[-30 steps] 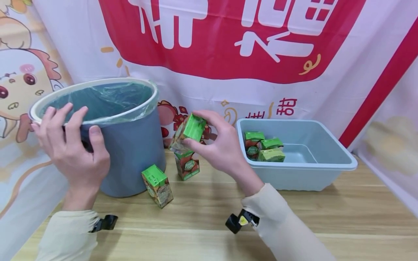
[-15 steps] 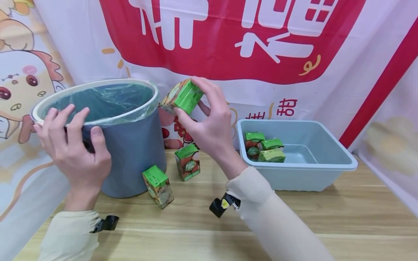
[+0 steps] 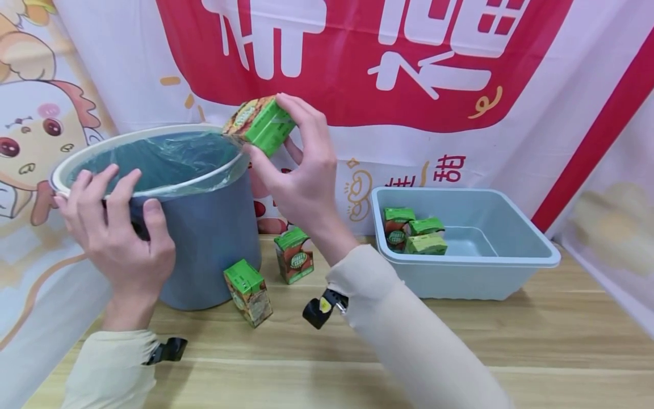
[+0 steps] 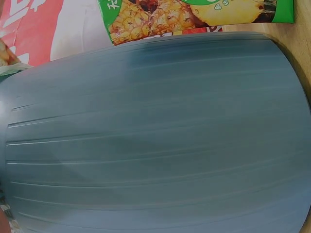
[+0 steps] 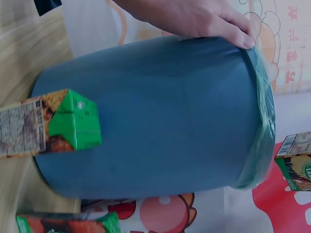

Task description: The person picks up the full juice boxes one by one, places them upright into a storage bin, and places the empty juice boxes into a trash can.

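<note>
Green and brown print covers the box (image 3: 260,126) pinched in the right hand (image 3: 311,165), thumb and fingers parted by just its width. It tilts over the right side of the bin (image 3: 209,238); from the right wrist it shows apart from the liner (image 5: 257,155), with a barcode on one face and a round green label cut by the frame's edge. The left hand (image 3: 114,227) hooks its fingers over the rim (image 3: 102,145), thumb outside. On the table (image 3: 245,369), the near box (image 3: 248,292) stands just beside the bin; the left wrist view gives it a pineapple picture and white Chinese characters on green, partly cropped. Small print on its pale panel is too blurred to read. The far box (image 3: 294,255) has an oval label with pale lettering, also illegible. Three boxes (image 3: 426,244) with green tops sit at the left of the tub (image 3: 460,278). Behind, the cloth (image 3: 357,108) carries big white characters on red, cropped at the top, and smaller red ones, one resembling 甜
</note>
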The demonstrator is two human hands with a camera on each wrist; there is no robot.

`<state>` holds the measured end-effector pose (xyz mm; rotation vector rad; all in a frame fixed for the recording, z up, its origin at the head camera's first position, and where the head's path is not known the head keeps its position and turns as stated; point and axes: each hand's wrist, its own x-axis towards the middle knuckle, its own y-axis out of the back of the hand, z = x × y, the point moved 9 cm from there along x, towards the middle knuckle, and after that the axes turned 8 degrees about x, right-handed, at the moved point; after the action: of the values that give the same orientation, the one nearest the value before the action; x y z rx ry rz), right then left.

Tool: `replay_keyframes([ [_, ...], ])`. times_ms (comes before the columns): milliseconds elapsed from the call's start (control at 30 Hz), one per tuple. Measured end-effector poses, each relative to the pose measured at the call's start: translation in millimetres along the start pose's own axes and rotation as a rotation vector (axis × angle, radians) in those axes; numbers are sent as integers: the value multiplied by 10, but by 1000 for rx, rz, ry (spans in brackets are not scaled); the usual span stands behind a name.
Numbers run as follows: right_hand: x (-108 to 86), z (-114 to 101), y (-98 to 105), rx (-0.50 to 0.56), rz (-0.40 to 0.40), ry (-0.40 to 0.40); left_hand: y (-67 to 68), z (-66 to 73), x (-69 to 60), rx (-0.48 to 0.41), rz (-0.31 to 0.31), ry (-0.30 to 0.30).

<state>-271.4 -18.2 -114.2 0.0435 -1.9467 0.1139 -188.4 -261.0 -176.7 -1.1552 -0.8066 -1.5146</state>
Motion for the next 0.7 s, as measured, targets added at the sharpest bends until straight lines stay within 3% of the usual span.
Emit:
replay_keyframes([
  [333, 9, 66, -397, 20, -88, -60, 15, -2, 3, -8, 12, -1],
  [700, -79, 295, -675, -145, -188, -166, 26, 32, 3, -15, 16, -6],
])
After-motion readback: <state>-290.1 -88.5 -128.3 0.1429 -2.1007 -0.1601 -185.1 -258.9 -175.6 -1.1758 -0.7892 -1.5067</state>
